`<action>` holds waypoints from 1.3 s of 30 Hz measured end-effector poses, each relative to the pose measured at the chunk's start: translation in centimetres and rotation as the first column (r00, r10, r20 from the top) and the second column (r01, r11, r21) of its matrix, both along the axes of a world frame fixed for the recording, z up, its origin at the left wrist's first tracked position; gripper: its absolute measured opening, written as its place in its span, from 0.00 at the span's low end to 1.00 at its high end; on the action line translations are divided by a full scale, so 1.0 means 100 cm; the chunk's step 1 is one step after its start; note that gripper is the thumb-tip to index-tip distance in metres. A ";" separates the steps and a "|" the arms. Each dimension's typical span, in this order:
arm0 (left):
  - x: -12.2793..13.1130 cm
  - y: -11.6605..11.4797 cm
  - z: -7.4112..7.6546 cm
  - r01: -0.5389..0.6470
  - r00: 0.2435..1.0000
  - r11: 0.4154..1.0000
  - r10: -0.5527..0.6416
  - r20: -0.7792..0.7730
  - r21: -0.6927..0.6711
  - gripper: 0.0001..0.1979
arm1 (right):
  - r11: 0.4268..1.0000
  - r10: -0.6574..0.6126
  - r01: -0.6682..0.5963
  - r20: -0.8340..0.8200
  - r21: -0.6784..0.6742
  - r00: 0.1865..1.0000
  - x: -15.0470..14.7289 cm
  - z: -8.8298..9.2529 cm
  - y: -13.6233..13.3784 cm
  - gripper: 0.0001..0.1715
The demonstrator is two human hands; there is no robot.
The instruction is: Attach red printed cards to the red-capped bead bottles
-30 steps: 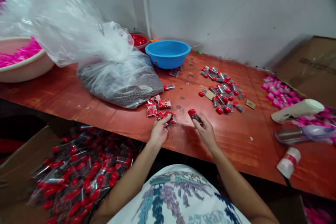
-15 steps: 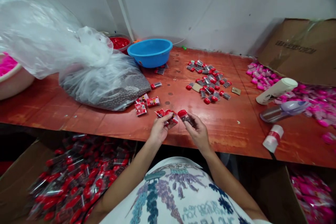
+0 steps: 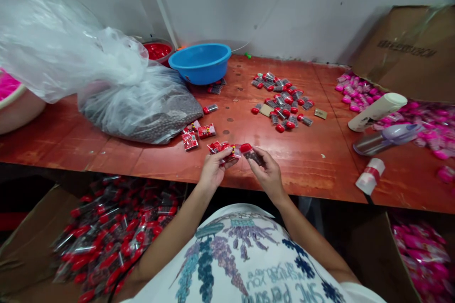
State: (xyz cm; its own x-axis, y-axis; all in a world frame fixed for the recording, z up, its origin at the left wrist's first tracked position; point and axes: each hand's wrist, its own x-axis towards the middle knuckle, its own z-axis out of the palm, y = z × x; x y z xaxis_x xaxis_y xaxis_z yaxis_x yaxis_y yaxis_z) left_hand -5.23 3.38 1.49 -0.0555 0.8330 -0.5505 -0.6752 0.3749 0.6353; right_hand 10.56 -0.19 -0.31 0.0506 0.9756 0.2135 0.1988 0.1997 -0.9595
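Note:
My left hand is closed on a red printed plastic packet with a clear end, over the table's front edge. My right hand grips a small clear bottle of dark contents by its body. The bottle's red cap points left and meets the packet's clear end; whether it is inside cannot be made out. Several more red packets lie to the left of my hands. Beyond them on the tabletop is a loose pile of similar red-capped bottles.
A clear bag of dark beads slumps at left beside a blue basin. Pink items, a white cylinder, a tumbler and a plastic roll stand or lie at right. Below the edge, a carton holds red-capped bottles.
The red cap and the packet's clear end have come together, with my hands slightly closer. The whole view has shifted a little as the head moved.

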 end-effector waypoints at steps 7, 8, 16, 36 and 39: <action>-0.001 0.000 -0.004 -0.037 0.999 0.999 0.038 -0.031 0.018 0.08 | 0.972 0.052 -0.098 -0.211 -0.213 0.976 -0.002 -0.001 -0.002 0.23; -0.001 0.000 -0.004 -0.043 0.998 0.998 0.044 -0.039 0.034 0.09 | 0.958 0.059 -0.129 -0.263 -0.256 0.963 -0.003 0.001 -0.003 0.24; 0.005 -0.005 0.005 0.007 0.988 0.974 0.028 -0.153 0.226 0.19 | 0.967 0.054 -0.127 -0.310 -0.223 0.949 -0.006 -0.002 -0.005 0.23; 0.002 -0.006 0.001 0.193 0.951 0.916 -0.087 -0.296 0.351 0.18 | 0.962 0.000 -0.111 -0.407 -0.249 0.913 -0.008 -0.009 -0.007 0.17; -0.001 -0.005 0.002 0.269 0.947 0.899 -0.182 -0.264 0.345 0.30 | 0.922 0.003 -0.217 -0.554 -0.322 0.832 -0.008 -0.004 -0.004 0.16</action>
